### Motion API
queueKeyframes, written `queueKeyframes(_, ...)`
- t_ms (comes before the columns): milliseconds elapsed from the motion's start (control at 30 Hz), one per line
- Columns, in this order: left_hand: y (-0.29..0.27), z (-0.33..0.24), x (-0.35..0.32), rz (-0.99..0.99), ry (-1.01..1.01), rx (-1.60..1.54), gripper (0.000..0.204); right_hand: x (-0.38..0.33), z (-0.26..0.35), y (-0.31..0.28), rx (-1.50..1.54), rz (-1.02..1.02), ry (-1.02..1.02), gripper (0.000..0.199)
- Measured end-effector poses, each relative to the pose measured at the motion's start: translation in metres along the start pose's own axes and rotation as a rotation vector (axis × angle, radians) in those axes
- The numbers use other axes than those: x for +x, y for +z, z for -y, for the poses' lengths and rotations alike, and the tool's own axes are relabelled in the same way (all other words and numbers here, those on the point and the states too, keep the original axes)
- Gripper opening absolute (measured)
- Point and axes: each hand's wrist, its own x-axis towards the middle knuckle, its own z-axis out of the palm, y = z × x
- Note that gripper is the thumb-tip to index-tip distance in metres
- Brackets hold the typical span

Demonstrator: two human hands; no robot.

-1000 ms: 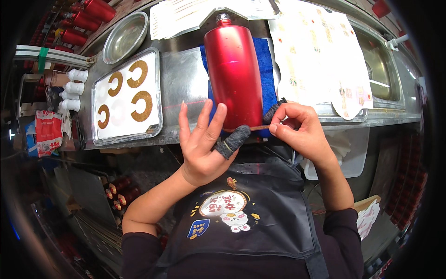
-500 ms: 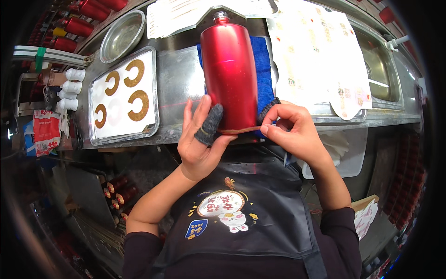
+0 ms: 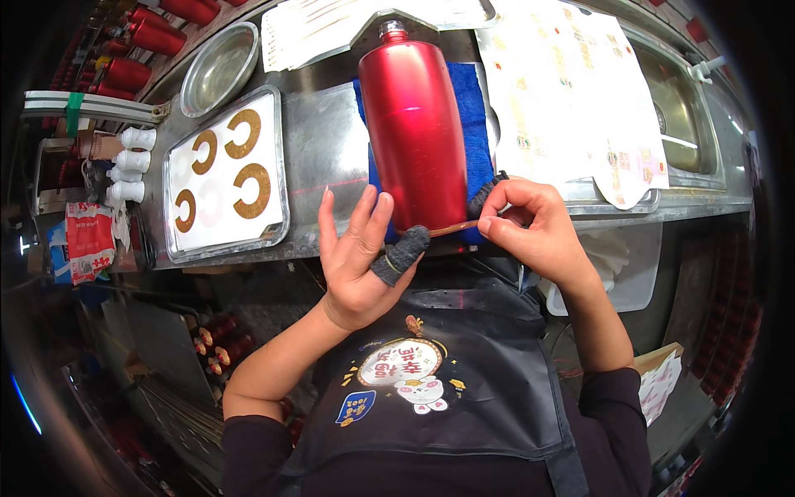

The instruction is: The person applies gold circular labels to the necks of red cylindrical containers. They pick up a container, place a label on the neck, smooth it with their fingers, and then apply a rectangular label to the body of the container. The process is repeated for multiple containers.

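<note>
A glossy red bottle lies on its side on a blue towel, its neck pointing away from me and its base toward me. Along the base edge runs a thin brownish strip. My right hand pinches the strip's right end between thumb and forefinger; a grey finger sleeve shows beside the bottle on that hand. My left hand has its fingers spread, with a grey-sleeved forefinger touching the base edge at the strip's left part. Its thumb is mostly hidden.
Left of the bottle, a metal tray holds several gold C-shaped pieces on a white sheet. Behind it sits a round metal bowl. White printed sheets lie to the right, before a sink. More red bottles stand far left.
My left hand's sleeved forefinger has moved down from the bottle's side to the strip at the base edge. My right hand keeps its pinch on the strip.
</note>
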Motion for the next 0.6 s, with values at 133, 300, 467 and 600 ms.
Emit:
queueKeyframes(133,-0.002,-0.005,0.015,-0.008,0.063,0.080,0.042,0.001,0.001,0.001,-0.018,-0.004,-0.005,0.009)
queueKeyframes(300,0.009,-0.024,0.045,-0.031,0.012,0.140,0.017,0.001,-0.004,0.002,-0.054,-0.006,-0.038,0.010)
queueKeyframes(467,0.021,-0.002,0.027,-0.188,-0.127,-0.064,0.060,0.002,0.005,0.005,-0.069,0.004,-0.003,0.011)
queueKeyframes(600,0.015,0.002,0.009,-0.144,-0.260,-0.244,0.061,-0.002,0.006,0.006,-0.061,-0.006,-0.005,0.009)
